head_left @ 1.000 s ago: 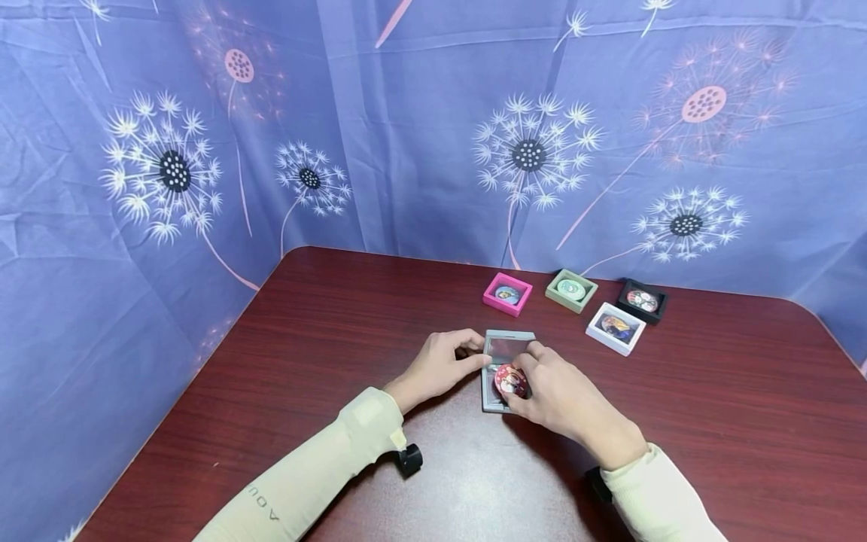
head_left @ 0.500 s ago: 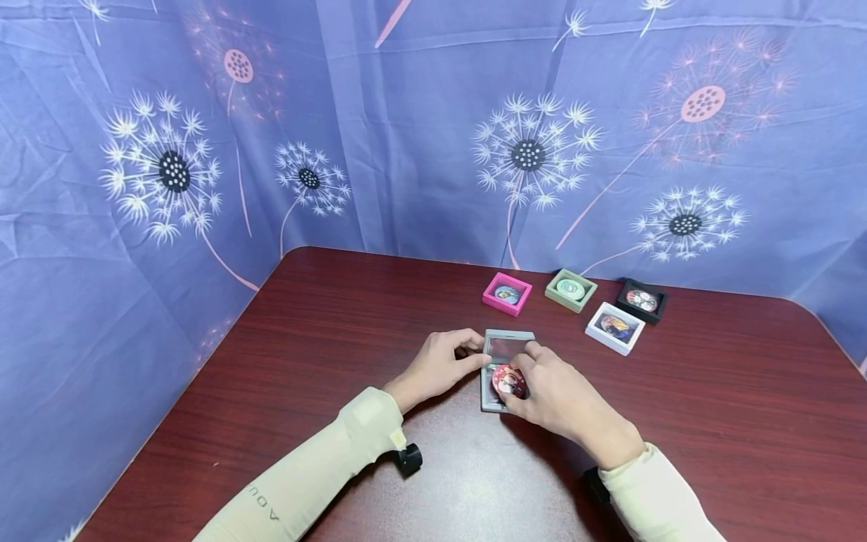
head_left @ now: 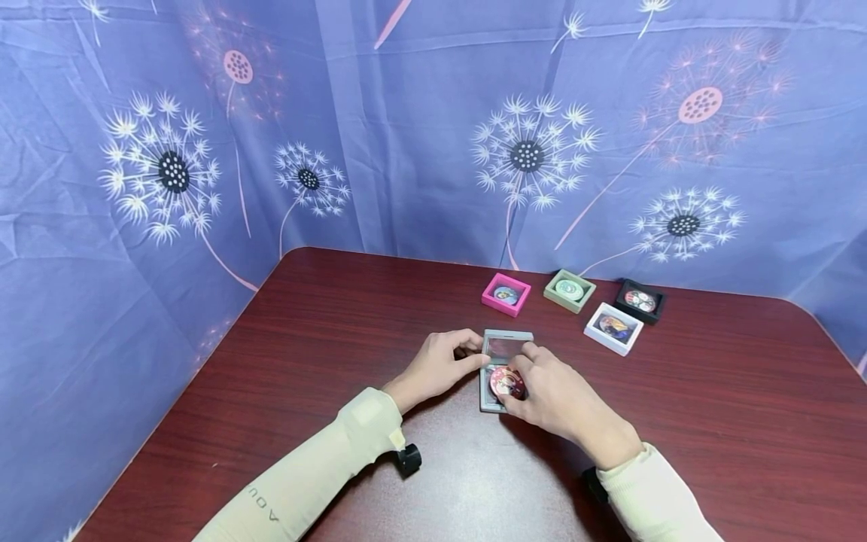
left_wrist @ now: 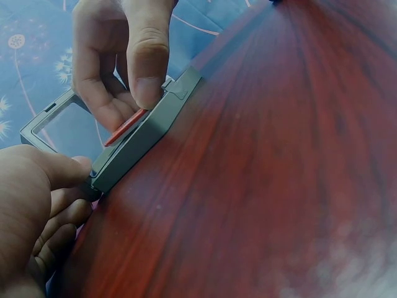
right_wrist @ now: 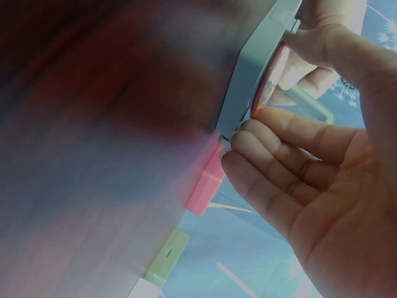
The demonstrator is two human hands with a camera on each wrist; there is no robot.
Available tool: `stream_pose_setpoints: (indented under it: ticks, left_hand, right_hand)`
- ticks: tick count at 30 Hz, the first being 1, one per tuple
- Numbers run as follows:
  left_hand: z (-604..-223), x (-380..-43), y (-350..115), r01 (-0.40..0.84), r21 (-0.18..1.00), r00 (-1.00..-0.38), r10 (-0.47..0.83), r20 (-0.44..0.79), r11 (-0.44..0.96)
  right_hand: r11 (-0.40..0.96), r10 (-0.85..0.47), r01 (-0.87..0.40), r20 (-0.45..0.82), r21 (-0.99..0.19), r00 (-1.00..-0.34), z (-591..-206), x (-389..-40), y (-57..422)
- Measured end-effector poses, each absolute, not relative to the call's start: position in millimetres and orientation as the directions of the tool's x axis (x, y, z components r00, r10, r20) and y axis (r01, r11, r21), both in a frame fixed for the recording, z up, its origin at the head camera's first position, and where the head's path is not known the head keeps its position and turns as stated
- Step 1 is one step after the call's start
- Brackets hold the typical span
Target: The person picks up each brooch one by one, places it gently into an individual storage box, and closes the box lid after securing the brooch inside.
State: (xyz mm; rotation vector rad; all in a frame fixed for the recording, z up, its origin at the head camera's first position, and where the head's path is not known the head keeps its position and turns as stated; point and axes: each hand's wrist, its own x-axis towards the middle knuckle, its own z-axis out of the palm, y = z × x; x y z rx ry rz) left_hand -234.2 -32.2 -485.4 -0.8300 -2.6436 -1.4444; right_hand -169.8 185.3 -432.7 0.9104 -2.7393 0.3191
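A grey hinged display case (head_left: 508, 333) stands unfolded on the table, its clear-windowed lid toward the far side. My left hand (head_left: 436, 365) holds the case at its left side near the hinge; in the left wrist view the thumb lies on the hinge corner. Between thumb and finger, my right hand (head_left: 562, 388) pinches a round red badge (head_left: 504, 382) with a printed picture. In the left wrist view the badge (left_wrist: 126, 128) sits tilted at the near half of the case (left_wrist: 142, 139), partly inside its rim. My right fingers hide the badge's right edge.
Beyond the hands stand a pink framed case (head_left: 506, 294), a green one (head_left: 570, 290), a black one (head_left: 640, 301) and a white one (head_left: 613, 328), each with a round badge inside. A blue dandelion-print curtain (head_left: 420, 150) hangs behind the dark red table (head_left: 325, 324).
My right hand has shifted the red badge slightly left over the near half of the case, and the badge's tilt has changed a little. My left hand stays at the hinge.
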Motion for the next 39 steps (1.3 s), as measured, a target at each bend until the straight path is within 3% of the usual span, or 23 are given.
stream_pose_setpoints:
  ticks: [39]
  left_hand:
    - [-485.3,-234.5,-32.1,0.468,0.773,-0.854,0.444,0.27,0.429]
  right_hand:
    - [0.767,-0.563,-0.619,0.285,-0.167,-0.775,-432.2,-169.8,185.0]
